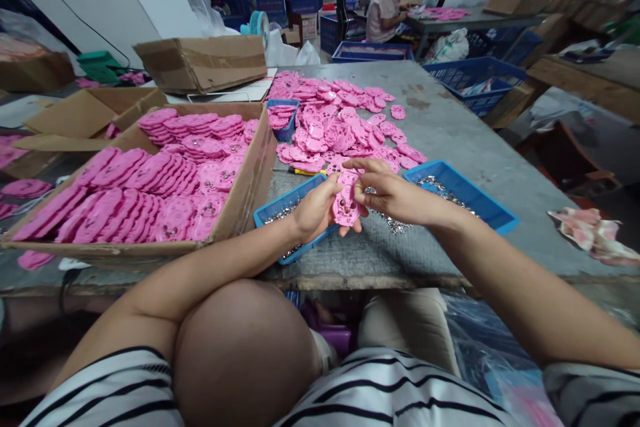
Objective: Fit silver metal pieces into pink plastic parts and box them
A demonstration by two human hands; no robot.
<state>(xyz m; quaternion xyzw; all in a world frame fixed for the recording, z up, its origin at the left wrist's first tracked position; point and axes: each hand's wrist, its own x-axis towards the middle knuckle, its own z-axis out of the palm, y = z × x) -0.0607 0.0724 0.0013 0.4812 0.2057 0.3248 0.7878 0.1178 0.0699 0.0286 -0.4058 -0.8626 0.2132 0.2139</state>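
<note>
My left hand (pixel 317 209) is closed round a pink plastic piece (pixel 346 205), which has small metal parts set in its face. Over the right edge of that piece, my right hand (pixel 383 190) has its fingers bent, with thumb and fingertips pinched together. Whatever lies in that pinch is too small to make out. Just left of my left hand stands a blue tray (pixel 273 210) of small shiny metal parts. A second blue tray (pixel 493 213) with similar parts stands beyond my right wrist, and loose metal parts (pixel 397 222) lie between on the table.
A cardboard box (pixel 263 167) stacked with pink pieces stands at left. Behind my hands lies a heap of pink pieces (pixel 330 123) beside a small blue bin (pixel 287 130). A yellow-handled tool (pixel 305 172) rests near the heap. A crumpled cloth (pixel 595 233) lies at right. A person (pixel 385 10) sits farther back.
</note>
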